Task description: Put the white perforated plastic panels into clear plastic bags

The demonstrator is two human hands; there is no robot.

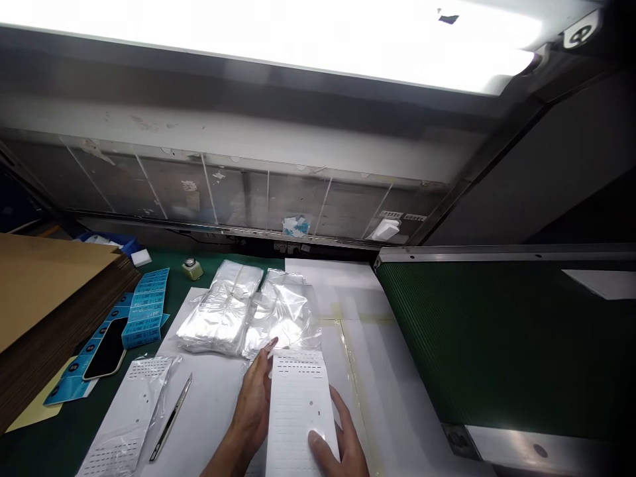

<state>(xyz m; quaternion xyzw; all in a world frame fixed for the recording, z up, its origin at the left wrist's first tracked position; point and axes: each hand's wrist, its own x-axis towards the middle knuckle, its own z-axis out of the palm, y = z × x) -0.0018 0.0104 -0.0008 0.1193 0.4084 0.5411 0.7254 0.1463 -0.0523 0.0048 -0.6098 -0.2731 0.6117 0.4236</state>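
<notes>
A long white slotted panel point(297, 411), with rows of short dark slots near its far end and small holes lower down, is between my hands. My right hand point(342, 440) grips its right edge, thumb on top and fingers around the side. My left hand point(251, 404) is closed against the left edge, its fingers partly hidden behind the panel. Just beyond its fingertips lies a loose clear plastic bag point(285, 315). A tied stack of clear bags point(221, 311) is beside that. To the left, another slotted panel point(126, 411) lies in clear plastic near a utility knife point(170, 417).
A conveyor belt point(497, 344) with a metal rim runs along the right, bearing a white sheet point(606, 283). At left are stacked cardboard point(50, 285), a phone point(106, 348), blue label strips point(146, 308) and a small jar point(191, 268). A bright lamp point(273, 33) hangs overhead.
</notes>
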